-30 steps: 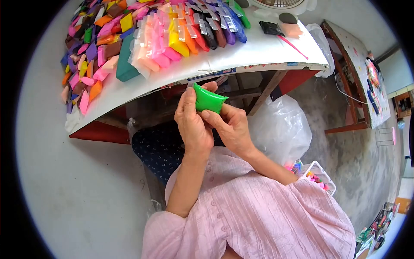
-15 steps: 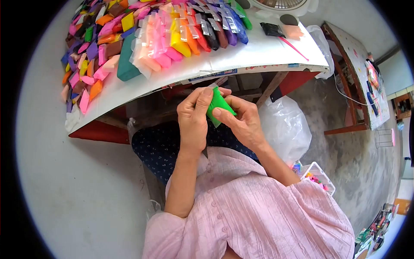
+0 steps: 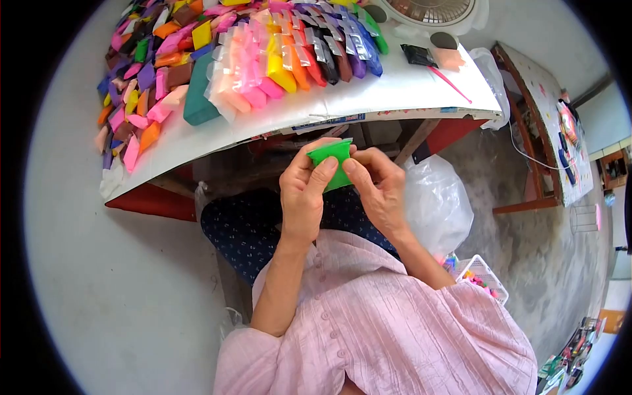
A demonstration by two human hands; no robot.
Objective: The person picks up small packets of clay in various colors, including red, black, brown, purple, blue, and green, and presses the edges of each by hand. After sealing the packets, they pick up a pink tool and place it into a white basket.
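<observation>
Over my lap, just below the table's front edge, both hands hold a small green packet (image 3: 334, 151) that looks like modelling clay in clear film. My left hand (image 3: 304, 197) grips its left side, thumb pressed on the front face and fingers behind. On the right side my right hand (image 3: 382, 191) pinches it the same way, its thumb close to the other. The packet stands upright, with a clear film edge along its top. Fingers partly hide its sides and back.
On the white table (image 3: 388, 99) lie a row of coloured packets (image 3: 282, 69), a teal block (image 3: 199, 92) and a loose pile of packets (image 3: 161, 79). Farther right are a black packet (image 3: 418, 54), a pink stick (image 3: 451, 84) and a fan (image 3: 431, 10). A plastic bag (image 3: 438, 204) and white basket (image 3: 502, 291) stand below.
The green packet has turned from slanted to upright, its broad face now towards me. Both hands have come slightly lower, and both thumbs now press on the front.
</observation>
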